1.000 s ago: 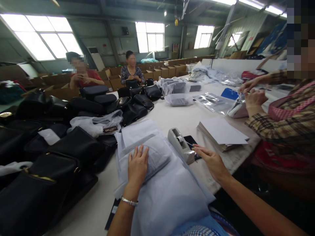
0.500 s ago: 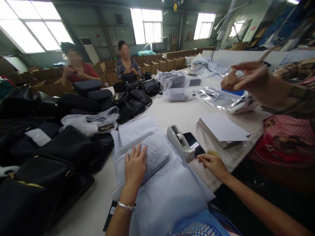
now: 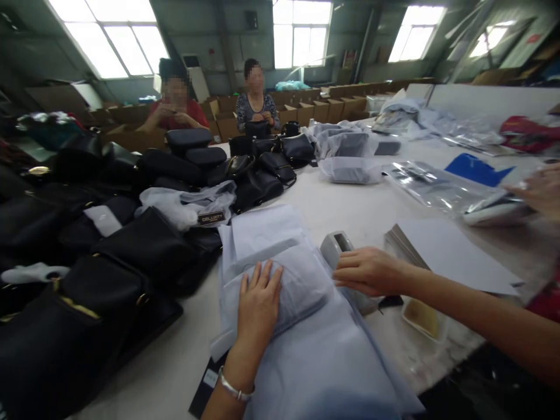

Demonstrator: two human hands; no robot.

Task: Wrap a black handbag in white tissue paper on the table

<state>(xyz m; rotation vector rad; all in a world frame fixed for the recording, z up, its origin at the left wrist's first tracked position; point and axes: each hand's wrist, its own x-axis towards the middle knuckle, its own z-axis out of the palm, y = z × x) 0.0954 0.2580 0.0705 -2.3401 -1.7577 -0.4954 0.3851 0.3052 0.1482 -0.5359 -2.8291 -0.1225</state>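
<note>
My left hand [image 3: 260,303] lies flat, fingers spread, on a package wrapped in white tissue paper [image 3: 304,291]. A dark shape shows faintly through the wrapping. Under the package are larger sheets of white paper [image 3: 315,367]. My right hand [image 3: 370,271] is over the grey tape dispenser [image 3: 336,242], hiding much of it. Its fingers are pinched together at the package's right edge, and what they hold, if anything, is hidden. Beside that wrist sits a small dish with a yellowish pad [image 3: 422,318]. A dark tag [image 3: 203,385] pokes out near my left wrist.
Black handbags [image 3: 118,262] are heaped on the left, with a clear plastic bag [image 3: 188,204] among them. To the right are a stack of white sheets [image 3: 464,251], clear plastic packaging [image 3: 429,184] and a co-worker's hand [image 3: 545,189]. Two people sit across the table before cardboard boxes [image 3: 306,111].
My right hand has moved left and up from the dispenser's front end to the package's edge. My left hand stays on the package. The view has turned right, and the co-worker's hand is lower.
</note>
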